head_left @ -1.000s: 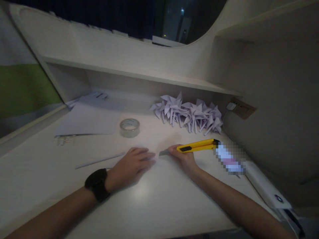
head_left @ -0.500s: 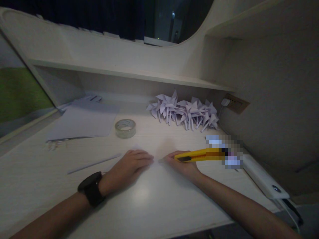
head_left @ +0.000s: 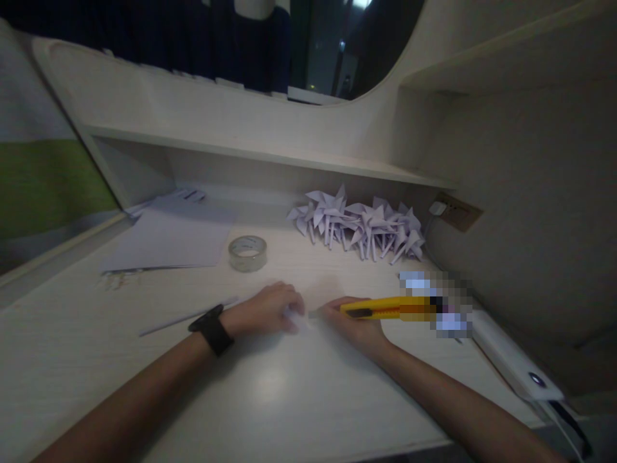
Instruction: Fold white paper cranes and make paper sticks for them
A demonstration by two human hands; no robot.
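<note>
My right hand [head_left: 359, 326] grips a yellow utility knife [head_left: 371, 308] low over the white desk. A bit of the blade shows by the fingertips, pointing left. Just left of it, my left hand [head_left: 265, 310] has its fingers curled round a small piece of white paper [head_left: 295, 316], somewhat smeared by motion. The paper's full shape is hidden by the fingers. Behind the left wrist, which wears a black watch, lies a thin rolled paper stick [head_left: 168, 325]. A roll of clear tape [head_left: 247, 254] rests beyond the left hand.
Several white paper pinwheels [head_left: 364, 222] lie heaped at the back under the shelf [head_left: 270, 154]. A stack of white paper [head_left: 173, 235] sits back left, with small pale bits at its front edge. On the right are a white power strip [head_left: 511, 360] and a pixelated patch.
My left hand has moved slightly right, from lying flat on the desk to fingers curled around the white paper. The right hand still holds the knife in nearly the same place.
</note>
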